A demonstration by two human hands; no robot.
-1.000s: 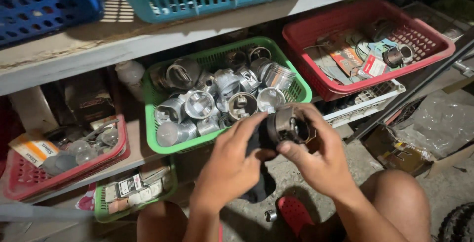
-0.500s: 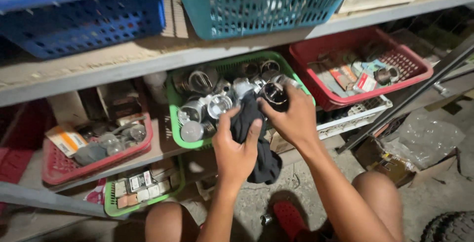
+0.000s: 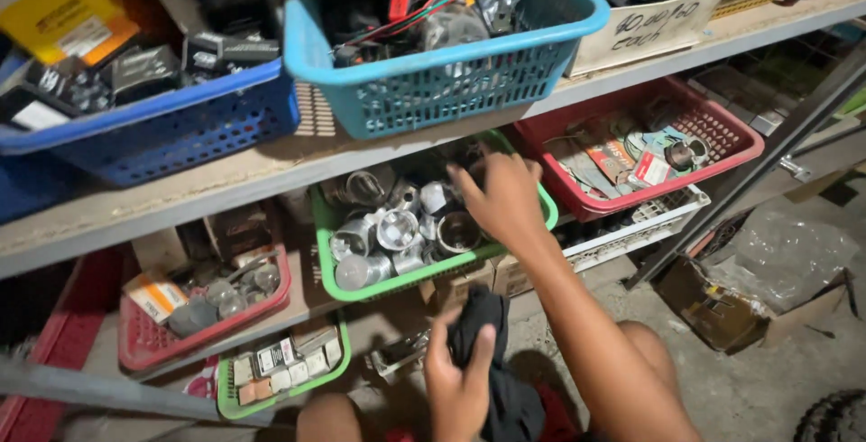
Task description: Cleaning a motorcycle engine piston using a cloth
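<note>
place: parts workshop | you see: shelf [image 3: 225, 191] full of baskets | green basket [image 3: 329, 225] holds metal engine parts [image 3: 397, 225]

Shiny bare-metal pistons [image 3: 397, 225] in green plastic lattice basket [image 3: 361, 287]; matt black cloth [image 3: 492, 361]; rough, worn wooden shelf [image 3: 180, 194].

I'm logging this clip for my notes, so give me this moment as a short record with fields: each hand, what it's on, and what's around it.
left hand: low in the view, closed in a grip on a black cloth
right hand: reaching into the green basket, over the metal cylindrical parts
right hand contents: cannot tell, palm faces away
shelf above: teal basket and blue basket, both holding mixed parts
beside green basket: red basket with small packets on one side, a second red basket on the other
</note>
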